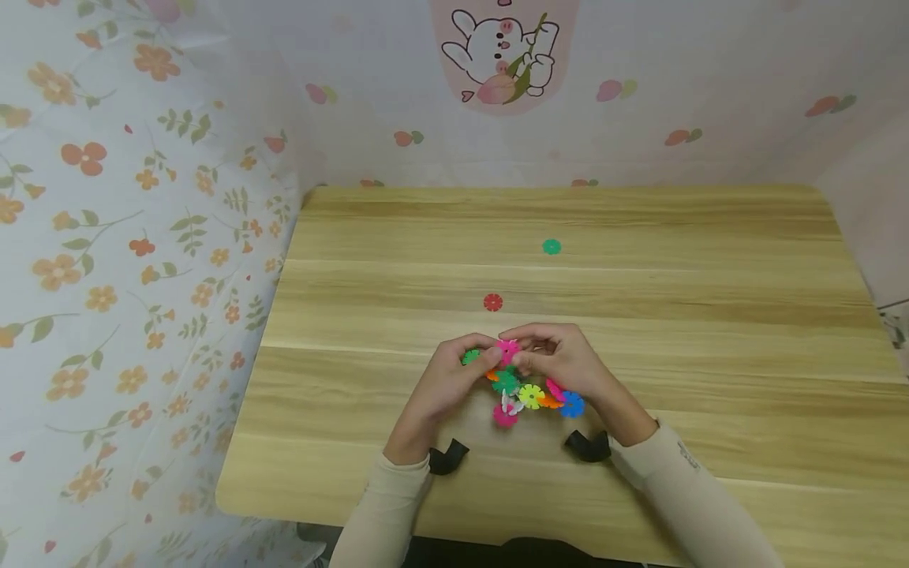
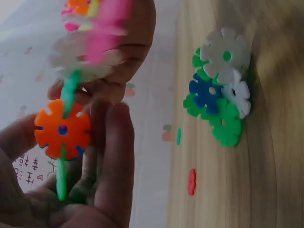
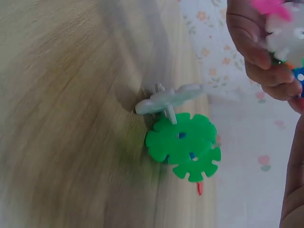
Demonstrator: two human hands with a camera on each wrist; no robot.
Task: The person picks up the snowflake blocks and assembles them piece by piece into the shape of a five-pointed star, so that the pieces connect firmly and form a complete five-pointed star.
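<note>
My left hand point(image 1: 442, 383) curls round a chain of notched plastic snowflake discs, its fingers about an orange disc point(image 2: 62, 129) and a green disc point(image 2: 61, 178). My right hand point(image 1: 568, 359) pinches the chain at a pink disc point(image 1: 507, 352), its thumb near the left thumb. From the hands hang a green disc point(image 1: 506, 383), a yellow disc point(image 1: 531, 396) and a blue disc point(image 1: 571, 404), among others. In the right wrist view the left hand point(image 3: 261, 52) grips near a white disc point(image 3: 285, 38); only part of the right hand point(image 3: 292, 180) shows there.
A loose red disc point(image 1: 493, 302) and a loose green disc point(image 1: 551, 247) lie beyond the hands on the wooden table point(image 1: 675, 315). A cluster with white, blue and green discs point(image 2: 225, 126) sits on the table. Patterned cloth point(image 1: 355, 95) hangs behind and left.
</note>
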